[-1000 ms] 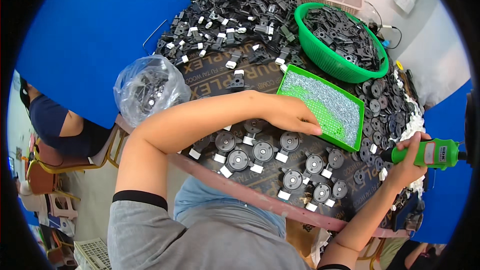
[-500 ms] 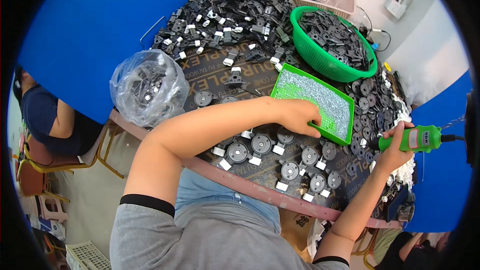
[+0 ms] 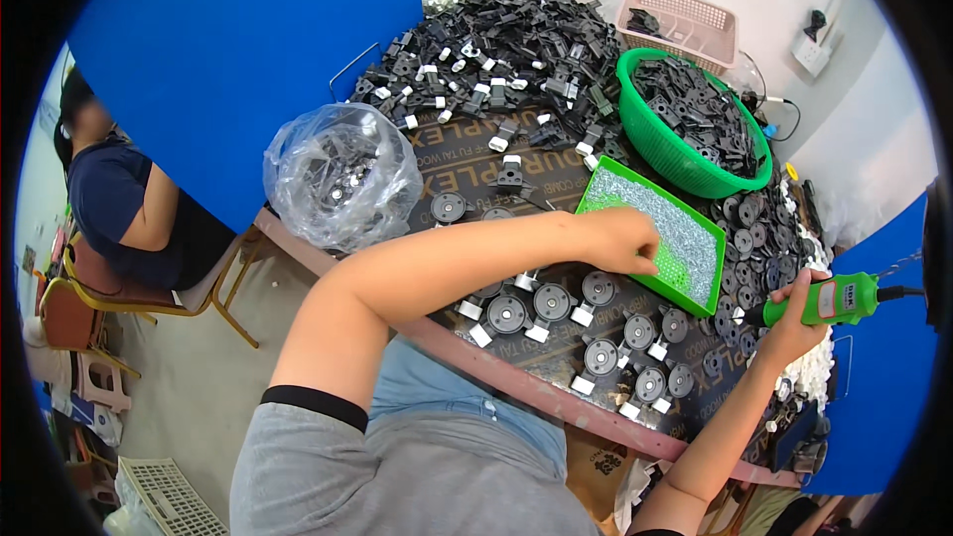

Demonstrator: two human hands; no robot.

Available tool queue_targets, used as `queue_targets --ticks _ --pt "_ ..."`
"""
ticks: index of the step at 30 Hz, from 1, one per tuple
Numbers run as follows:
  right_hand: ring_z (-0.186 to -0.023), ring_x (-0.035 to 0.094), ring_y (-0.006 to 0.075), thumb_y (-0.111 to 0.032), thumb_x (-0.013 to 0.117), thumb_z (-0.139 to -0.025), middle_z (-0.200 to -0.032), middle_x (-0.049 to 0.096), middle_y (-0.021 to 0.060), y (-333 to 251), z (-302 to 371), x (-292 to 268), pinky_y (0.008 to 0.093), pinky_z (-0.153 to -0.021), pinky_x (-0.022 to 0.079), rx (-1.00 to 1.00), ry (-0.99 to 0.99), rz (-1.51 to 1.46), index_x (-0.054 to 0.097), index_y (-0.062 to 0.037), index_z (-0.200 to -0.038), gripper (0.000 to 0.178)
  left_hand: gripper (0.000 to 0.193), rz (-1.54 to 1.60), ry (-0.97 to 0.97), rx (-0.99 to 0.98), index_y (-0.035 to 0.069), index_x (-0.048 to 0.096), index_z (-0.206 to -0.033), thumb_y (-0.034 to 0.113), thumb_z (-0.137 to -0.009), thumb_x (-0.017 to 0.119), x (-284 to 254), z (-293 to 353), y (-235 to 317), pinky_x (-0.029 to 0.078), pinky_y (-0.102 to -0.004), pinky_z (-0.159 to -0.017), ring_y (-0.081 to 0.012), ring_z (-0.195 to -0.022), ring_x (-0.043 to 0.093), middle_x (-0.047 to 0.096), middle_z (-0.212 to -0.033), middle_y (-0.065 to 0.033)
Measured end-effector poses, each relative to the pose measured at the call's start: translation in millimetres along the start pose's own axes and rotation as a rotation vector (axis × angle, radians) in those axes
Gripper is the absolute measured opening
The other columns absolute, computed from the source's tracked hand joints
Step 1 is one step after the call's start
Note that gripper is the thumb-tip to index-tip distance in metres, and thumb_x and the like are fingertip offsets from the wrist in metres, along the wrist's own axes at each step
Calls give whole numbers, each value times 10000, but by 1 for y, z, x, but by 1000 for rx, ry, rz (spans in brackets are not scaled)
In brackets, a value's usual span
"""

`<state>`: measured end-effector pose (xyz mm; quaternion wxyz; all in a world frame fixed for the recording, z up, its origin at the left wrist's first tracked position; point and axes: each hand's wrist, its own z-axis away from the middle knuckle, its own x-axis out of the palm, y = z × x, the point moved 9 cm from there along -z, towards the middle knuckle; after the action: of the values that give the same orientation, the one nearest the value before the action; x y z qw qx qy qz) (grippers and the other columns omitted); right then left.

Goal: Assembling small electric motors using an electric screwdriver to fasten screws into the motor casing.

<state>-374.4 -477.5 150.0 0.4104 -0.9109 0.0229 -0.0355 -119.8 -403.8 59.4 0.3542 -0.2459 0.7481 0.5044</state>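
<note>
My left hand [image 3: 623,241] is over the near-left part of a shallow green tray [image 3: 717,268]. Its fingers are bent together, and anything between them is too small to make out. Fine silvery metal pieces [image 3: 685,230], like small screws, cover much of the tray's perforated floor. At the right, my right hand [image 3: 791,330] is wrapped round a green electric screwdriver [image 3: 840,299], whose tip points left. Several round dark-grey wheels with white-ended stems, such as one caster wheel [image 3: 552,302], lie between my left forearm and the table's near edge.
Black plastic parts [image 3: 516,45] form a heap at the back. More fill a green basket [image 3: 635,129], with a pink basket [image 3: 730,40] behind it. A clear plastic bag [image 3: 298,174] of small parts stands left. Loose wheels [image 3: 745,238] pile up right. Another person [image 3: 114,189] sits left.
The whole view has shifted, so the table appears farther right and lower. My left hand stays at the tray, its fingers slightly more curled. The electric screwdriver stays in my right hand.
</note>
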Motion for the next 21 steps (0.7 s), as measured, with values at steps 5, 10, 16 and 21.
queue_targets --ticks 5,10,16,21 --pt "-574 533 102 -137 679 -938 -674 546 22 1 1 6 238 -548 442 22 4 -30 598 -35 -1026 157 330 -26 -57 2 24 697 -862 352 -886 681 22 -15 16 504 -425 -774 -351 -865 644 676 -898 -152" --pt "-571 526 100 -131 677 -939 -684 542 22 2 3 0 235 -546 447 50 20 -18 589 -35 -1026 156 319 -99 -234 -202 41 700 -867 359 -882 683 15 2 -5 504 -431 -709 -342 -785 662 695 -816 -161" --pt "-602 545 104 -151 683 -944 -737 566 32 7 1 4 239 -553 459 6 -40 -121 585 -14 -1098 228 303 -412 -137 -141 22 701 -949 310 -857 685 -7 39 2 520 -463 -816 -354 -980 632 680 -957 -157" --pt "-701 600 119 -135 703 -924 -825 618 51 -5 3 21 265 -634 509 -38 -34 -118 589 4 -1124 269 340 -381 79 7 39 630 -1120 189 -827 717 -45 97 60 460 -429 -971 -335 -1132 558 618 -1111 -125"
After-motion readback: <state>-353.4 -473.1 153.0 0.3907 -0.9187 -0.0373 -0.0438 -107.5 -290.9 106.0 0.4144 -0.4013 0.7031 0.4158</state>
